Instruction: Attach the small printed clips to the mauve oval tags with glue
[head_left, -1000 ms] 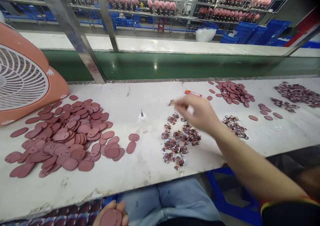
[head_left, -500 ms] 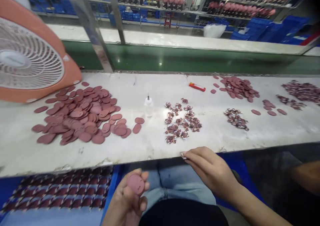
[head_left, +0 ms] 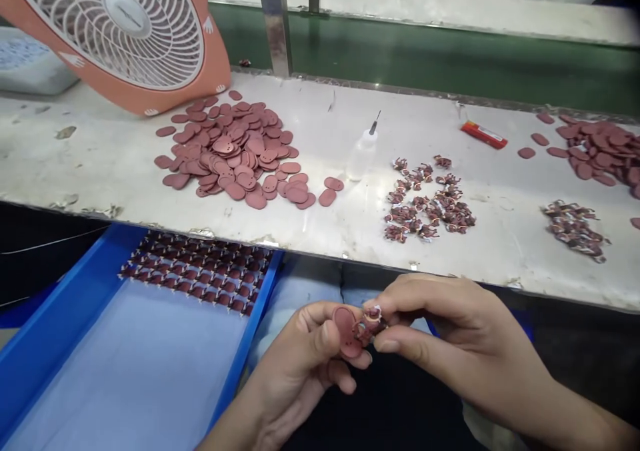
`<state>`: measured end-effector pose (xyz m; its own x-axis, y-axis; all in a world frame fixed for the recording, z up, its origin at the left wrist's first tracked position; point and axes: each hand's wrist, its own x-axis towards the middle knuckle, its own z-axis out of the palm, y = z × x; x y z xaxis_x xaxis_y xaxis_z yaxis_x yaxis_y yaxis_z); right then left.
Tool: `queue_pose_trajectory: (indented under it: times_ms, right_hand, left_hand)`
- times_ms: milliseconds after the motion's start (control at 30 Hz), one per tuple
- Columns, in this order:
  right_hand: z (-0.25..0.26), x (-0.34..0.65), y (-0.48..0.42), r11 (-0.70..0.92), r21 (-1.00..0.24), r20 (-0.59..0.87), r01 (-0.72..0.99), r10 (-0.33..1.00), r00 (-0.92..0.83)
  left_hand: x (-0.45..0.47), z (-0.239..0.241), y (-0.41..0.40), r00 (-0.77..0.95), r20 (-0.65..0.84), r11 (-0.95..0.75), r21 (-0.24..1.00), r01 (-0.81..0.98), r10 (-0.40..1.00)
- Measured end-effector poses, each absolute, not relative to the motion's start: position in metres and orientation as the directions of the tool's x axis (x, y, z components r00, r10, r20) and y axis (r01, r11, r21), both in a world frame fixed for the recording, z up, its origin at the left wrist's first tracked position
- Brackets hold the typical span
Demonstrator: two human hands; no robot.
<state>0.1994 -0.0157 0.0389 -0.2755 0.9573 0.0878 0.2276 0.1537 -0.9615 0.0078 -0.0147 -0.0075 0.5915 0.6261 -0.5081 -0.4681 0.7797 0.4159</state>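
Between the thumb and fingers of my left hand (head_left: pixel 305 358) is a flat reddish-brown oval disc (head_left: pixel 345 324) with small holes. My right hand (head_left: pixel 450 331) pinches a small brown animal figurine (head_left: pixel 371 323) with light bits on it, right against the disc's edge; whether the two touch I cannot tell. Just beyond, a group of similar figurines (head_left: pixel 453 208) lies on the white bench (head_left: pixel 340 231). A big heap of oval discs (head_left: pixel 235 148) is to the left. Between heap and figurines stands a clear bottle with a needle tip (head_left: pixel 363 154).
An orange fan (head_left: pixel 215 58) stands at the back left. Below the bench edge, a blue tray (head_left: pixel 233 371) holds rows of dark assembled pieces (head_left: pixel 200 271). Toward the right lie a red packet (head_left: pixel 484 134), more discs (head_left: pixel 600 144) and another figurine cluster (head_left: pixel 575 228).
My right hand has come away from the bench edge toward my left hand, bringing the figurine up to the disc. The view has swung left and down, showing more of the blue tray.
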Motion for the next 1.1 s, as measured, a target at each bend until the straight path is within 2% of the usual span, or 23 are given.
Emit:
queue_pose_trajectory:
  times_ms: [567, 1100]
  right_hand:
    - [0.052, 0.2, -0.007, 0.333, -0.885, 0.169, 0.326, 0.881, -0.442]
    - [0.057, 0.201, -0.004, 0.448, -0.787, 0.141, 0.425, 0.801, -0.582]
  left_hand:
    - [0.008, -0.005, -0.014, 0.617, -0.485, 0.784, 0.398, -0.476, 0.62]
    - [0.007, -0.006, -0.018, 0.583, -0.522, 0.782, 0.382, -0.492, 0.622]
